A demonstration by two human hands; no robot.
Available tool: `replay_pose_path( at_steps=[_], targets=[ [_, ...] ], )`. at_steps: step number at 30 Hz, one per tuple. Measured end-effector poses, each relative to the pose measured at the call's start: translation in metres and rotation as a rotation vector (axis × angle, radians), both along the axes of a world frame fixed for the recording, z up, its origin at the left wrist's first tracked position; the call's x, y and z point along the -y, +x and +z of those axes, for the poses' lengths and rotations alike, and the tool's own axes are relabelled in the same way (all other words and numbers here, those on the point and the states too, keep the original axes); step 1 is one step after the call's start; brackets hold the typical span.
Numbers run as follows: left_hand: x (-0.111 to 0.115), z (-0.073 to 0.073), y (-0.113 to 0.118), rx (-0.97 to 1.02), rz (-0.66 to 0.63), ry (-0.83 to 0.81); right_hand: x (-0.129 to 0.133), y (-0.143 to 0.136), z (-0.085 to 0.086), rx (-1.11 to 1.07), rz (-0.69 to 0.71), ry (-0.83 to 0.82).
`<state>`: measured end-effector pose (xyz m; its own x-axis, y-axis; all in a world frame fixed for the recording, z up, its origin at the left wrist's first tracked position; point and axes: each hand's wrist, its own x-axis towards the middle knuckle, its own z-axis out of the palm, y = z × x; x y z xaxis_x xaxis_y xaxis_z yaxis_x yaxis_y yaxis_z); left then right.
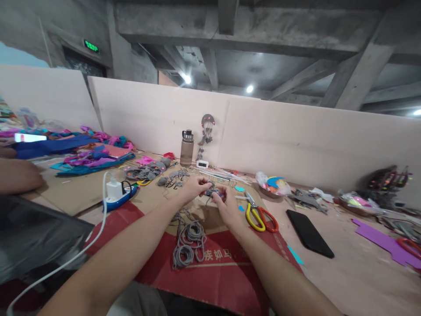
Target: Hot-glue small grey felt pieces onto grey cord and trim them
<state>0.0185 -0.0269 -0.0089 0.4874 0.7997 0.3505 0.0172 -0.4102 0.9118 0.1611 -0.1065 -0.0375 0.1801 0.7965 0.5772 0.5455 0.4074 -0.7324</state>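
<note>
My left hand is closed in a pinch on a thin grey cord, close to the fingers of the other hand. My right hand grips a small dark-blue patterned piece between thumb and fingers; its exact kind is too small to make out. Coils of grey cord lie on the cardboard sheet below the hands, with loose strands running up toward them. To the right of my right hand rest scissors with one yellow and one red handle.
A black phone lies at right, beyond it purple sheet material. A bottle and a hanging grey ornament stand by the white partition. Grey felt pieces and a power strip are at left, near another person's arm.
</note>
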Motion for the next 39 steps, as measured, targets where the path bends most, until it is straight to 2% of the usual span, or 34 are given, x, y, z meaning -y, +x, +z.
replay_pose_path(
  at_steps=[7, 13, 16, 24, 29, 34, 39],
  targets=[
    [0.015, 0.004, 0.004, -0.096, -0.131, -0.021, -0.006, 0.006, -0.001, -0.017, -0.042, -0.009],
    [0.01, 0.002, 0.005, 0.099, -0.313, -0.282, -0.007, 0.009, 0.002, -0.15, 0.015, -0.036],
    [0.008, 0.0, 0.006, 0.137, -0.362, -0.342, -0.007, 0.009, 0.003, -0.187, 0.013, -0.049],
    [0.007, -0.005, 0.008, 0.085, -0.265, -0.25, -0.006, 0.008, 0.002, -0.162, 0.026, -0.056],
    [0.0, -0.006, 0.007, 0.098, -0.136, -0.231, -0.006, 0.011, 0.009, -0.112, 0.072, -0.05],
    [-0.015, -0.006, -0.003, 0.124, -0.007, -0.18, -0.005, 0.027, 0.023, 0.03, -0.089, 0.0],
    [-0.025, -0.005, -0.012, 0.15, 0.155, -0.141, -0.001, 0.054, 0.031, 0.115, -0.241, -0.06]
  ],
)
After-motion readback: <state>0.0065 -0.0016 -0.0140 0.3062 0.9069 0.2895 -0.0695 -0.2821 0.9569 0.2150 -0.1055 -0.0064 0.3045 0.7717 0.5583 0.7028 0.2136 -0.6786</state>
